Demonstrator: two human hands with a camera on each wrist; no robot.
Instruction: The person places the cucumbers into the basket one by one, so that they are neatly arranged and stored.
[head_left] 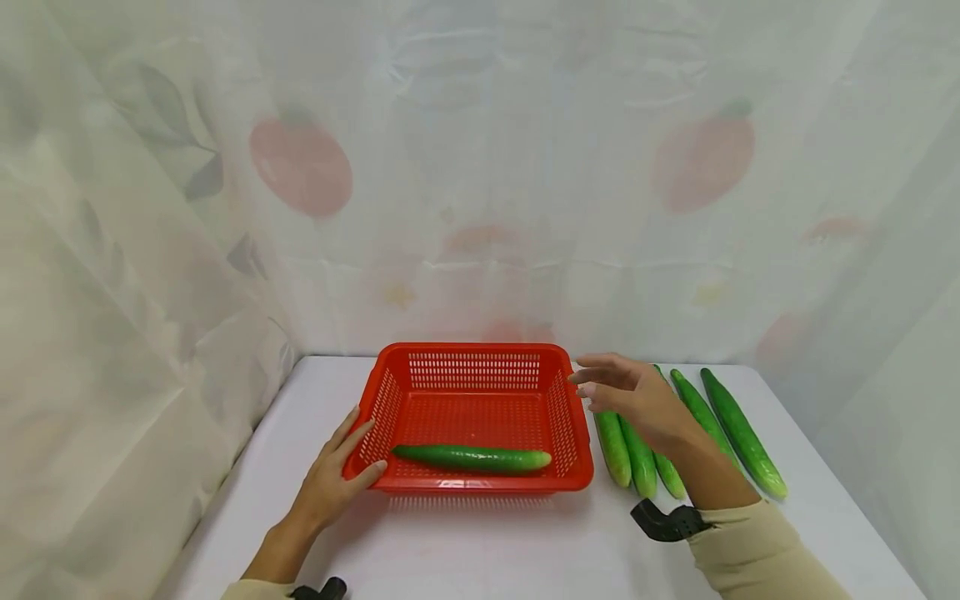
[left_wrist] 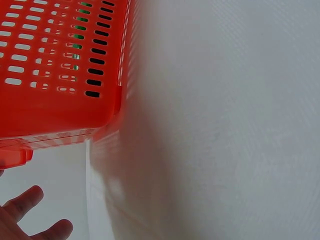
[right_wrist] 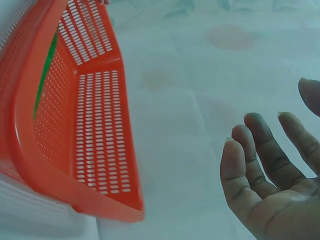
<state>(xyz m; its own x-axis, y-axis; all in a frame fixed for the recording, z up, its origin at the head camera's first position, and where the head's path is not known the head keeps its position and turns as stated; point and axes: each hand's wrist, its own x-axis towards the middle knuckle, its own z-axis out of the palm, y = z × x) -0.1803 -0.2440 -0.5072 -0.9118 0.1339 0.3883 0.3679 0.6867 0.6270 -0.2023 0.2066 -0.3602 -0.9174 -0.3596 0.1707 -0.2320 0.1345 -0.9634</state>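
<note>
A red plastic basket (head_left: pixel 480 484) with slotted walls stands on the white table, and one cucumber (head_left: pixel 472 458) lies along its near side inside. My left hand (head_left: pixel 333 475) rests at the basket's left rim with its fingers spread. Beyond the basket's right rim, my right hand (head_left: pixel 630 400) is raised above several cucumbers (head_left: pixel 615 450), holding nothing. In the right wrist view the fingers (right_wrist: pixel 270 160) of that hand are loosely bent and apart from the basket. The left wrist view shows fingertips (left_wrist: pixel 27 200) below the basket's corner.
To the right on the table lie more cucumbers, the outermost cucumber (head_left: pixel 742 433) near the right edge. Pale curtains (head_left: pixel 480 167) with fruit prints hang behind the table and at both sides. White tabletop (head_left: pixel 480 558) extends in front of the basket.
</note>
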